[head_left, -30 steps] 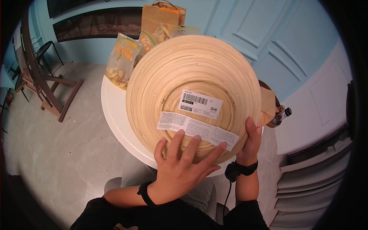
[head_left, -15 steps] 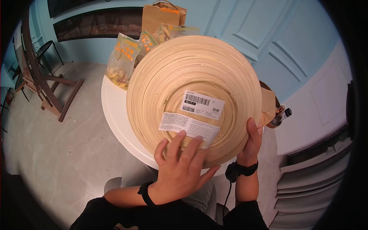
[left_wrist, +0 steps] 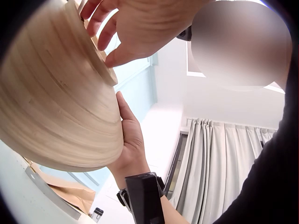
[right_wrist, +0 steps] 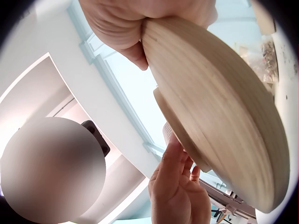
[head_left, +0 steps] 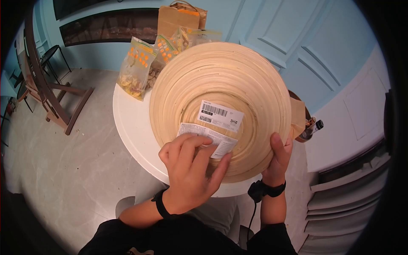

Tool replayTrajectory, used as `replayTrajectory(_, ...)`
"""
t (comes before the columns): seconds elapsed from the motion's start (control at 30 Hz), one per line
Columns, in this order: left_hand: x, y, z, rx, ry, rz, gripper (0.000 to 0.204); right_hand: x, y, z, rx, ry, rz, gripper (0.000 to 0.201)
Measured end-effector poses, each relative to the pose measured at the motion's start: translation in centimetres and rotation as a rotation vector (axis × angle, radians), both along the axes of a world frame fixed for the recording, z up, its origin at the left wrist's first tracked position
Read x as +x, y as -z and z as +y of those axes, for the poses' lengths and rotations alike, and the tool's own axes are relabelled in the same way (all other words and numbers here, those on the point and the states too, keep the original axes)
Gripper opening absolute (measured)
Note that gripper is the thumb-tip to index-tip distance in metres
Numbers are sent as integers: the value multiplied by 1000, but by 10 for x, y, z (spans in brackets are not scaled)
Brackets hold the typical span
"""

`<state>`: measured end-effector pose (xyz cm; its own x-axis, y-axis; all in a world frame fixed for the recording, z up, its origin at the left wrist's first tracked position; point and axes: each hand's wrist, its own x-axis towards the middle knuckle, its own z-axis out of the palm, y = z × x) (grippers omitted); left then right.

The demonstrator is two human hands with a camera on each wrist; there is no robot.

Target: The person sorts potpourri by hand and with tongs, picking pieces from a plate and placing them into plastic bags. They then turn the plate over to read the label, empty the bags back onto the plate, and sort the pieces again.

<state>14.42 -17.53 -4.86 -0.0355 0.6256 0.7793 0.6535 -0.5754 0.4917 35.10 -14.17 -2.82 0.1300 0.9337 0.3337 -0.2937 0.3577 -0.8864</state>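
A round bamboo bowl [head_left: 221, 76] is tilted with its underside facing the head camera. On its base are a white barcode label [head_left: 221, 114] and a folded paper leaflet [head_left: 223, 146]. My right hand [head_left: 280, 159] grips the bowl's rim at the lower right, thumb on the outer side and fingers hidden behind. Over the leaflet is my left hand [head_left: 189, 170], its fingers bent and touching the paper, thumb apart from the index finger. In the right wrist view, an edge of the leaflet [right_wrist: 167, 133] stands out from the base beside the left fingertips.
Below the bowl is a round white table [head_left: 131, 127]. Zip bags [head_left: 134, 68] of dried pieces and a brown paper bag [head_left: 178, 21] stand at its back left. To the right are a brown paper piece [head_left: 297, 114] and a dark-capped bottle [head_left: 318, 125].
The leaflet's right end has been folded over, so it looks shorter. My left hand has shifted up and left, its fingers now bent. The bowl has shifted slightly right; the right hand keeps its grip.
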Motion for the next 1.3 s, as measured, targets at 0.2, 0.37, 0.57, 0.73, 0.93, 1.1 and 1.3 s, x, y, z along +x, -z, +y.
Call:
replayTrajectory(0.2, -4, 7, 1, -109, 112, -335, 25, 2, 0, -1, 9, 28, -20, 55)
replayTrajectory(0.37, -13, 1, 0, -298, 451, -1055, 21, 5, 1, 0, 8, 55, -23, 54)
replayTrajectory(0.57, -24, 3, 11, -401, 483, -1290, 27, 5, -1, 0, 19, 46, 2, 53)
replayTrajectory(0.73, -25, 7, 12, -377, 463, -1303, 28, 5, -2, -1, 16, 42, -8, 53)
replayTrajectory(0.93, -23, 7, 12, -374, 459, -1312, 32, 6, -2, -4, 20, 61, -17, 52)
replayTrajectory(1.1, -21, 6, 12, -379, 448, -1300, 35, 6, -3, -4, 30, 68, -15, 51)
replayTrajectory(1.3, -18, 7, 12, -351, 425, -1292, 36, 7, -3, -3, 35, 52, -4, 51)
